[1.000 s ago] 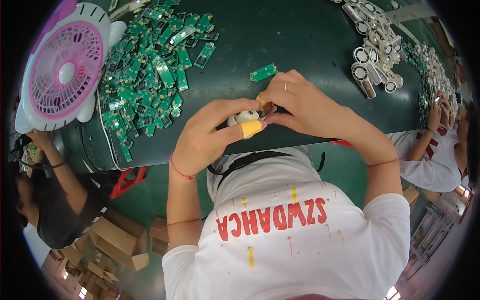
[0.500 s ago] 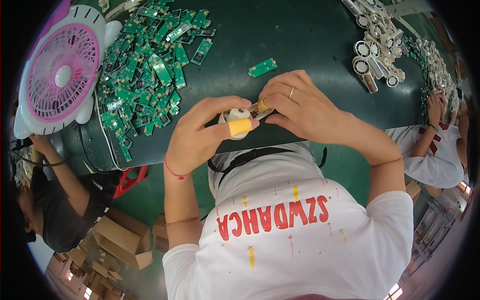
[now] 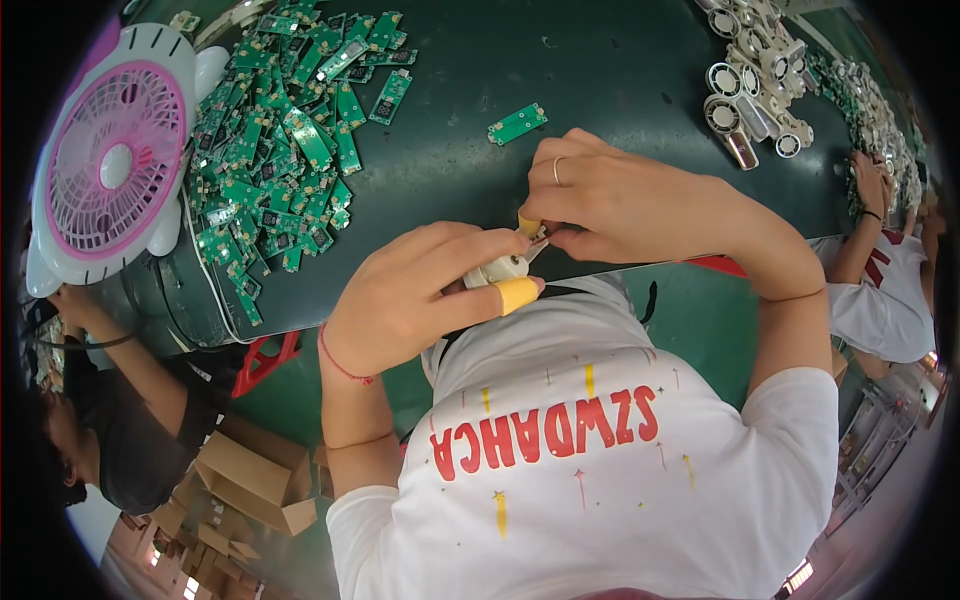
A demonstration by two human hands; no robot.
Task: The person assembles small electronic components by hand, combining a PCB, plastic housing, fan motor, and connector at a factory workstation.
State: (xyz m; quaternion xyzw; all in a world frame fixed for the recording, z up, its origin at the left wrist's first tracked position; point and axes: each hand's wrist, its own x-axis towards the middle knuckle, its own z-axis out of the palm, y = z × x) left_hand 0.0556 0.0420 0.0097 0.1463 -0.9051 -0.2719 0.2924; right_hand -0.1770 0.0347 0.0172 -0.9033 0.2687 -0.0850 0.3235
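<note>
My left hand (image 3: pixel 405 285) grips a small white plastic housing (image 3: pixel 502 269) with a rounded end, close to the table's near edge. The thumb, wrapped in a yellow finger cover (image 3: pixel 517 294), presses along its near side. At the housing's narrower right end, my right hand (image 3: pixel 610 200) has its fingertips closed in a pinch, one of them also in a yellow cover. Whatever lies between those fingertips is hidden. Just beyond my right hand, a single green circuit board (image 3: pixel 517 124) lies flat on the dark table (image 3: pixel 450 170).
A large heap of green circuit boards (image 3: pixel 290 140) covers the table's left side, beside a pink and white fan (image 3: pixel 115 165). Similar white housings (image 3: pixel 750 95) are piled at far right. Other people sit on both sides; cardboard boxes (image 3: pixel 255 475) stand at lower left.
Both hands have shifted closer to my body, the left one also rightward, with the housing. The right hand has turned, its fingertips now pointing down at the housing's end.
</note>
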